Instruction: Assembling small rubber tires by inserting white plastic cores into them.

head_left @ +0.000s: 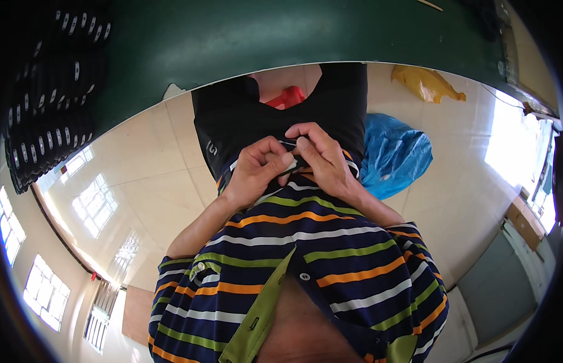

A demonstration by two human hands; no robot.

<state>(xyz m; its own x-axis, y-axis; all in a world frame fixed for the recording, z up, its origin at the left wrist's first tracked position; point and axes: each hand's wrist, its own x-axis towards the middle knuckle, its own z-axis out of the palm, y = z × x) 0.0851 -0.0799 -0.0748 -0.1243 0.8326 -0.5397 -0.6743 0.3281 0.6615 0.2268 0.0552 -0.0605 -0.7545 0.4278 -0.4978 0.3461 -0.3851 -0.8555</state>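
Observation:
Over my lap, my left hand (257, 169) and my right hand (325, 160) are close together. Both have their fingers bent in a pinch around a small black piece (301, 163) that looks like cloth. A small pale patch (292, 164) shows beside my left thumb. My fingers cover most of the piece, so its kind is not clear. The right index finger is arched above the thumb. Behind the hands are my black trousers (233, 121), and under them is my striped shirt (293, 233).
A green table (233, 36) spans the top. At its left lie stacks of black items with small white tags (51, 109). A thin stick (430, 5) rests near its far edge. On the floor to the right are a blue plastic bag (395, 154) and a yellow bag (428, 83). Something red (287, 97) shows between my legs.

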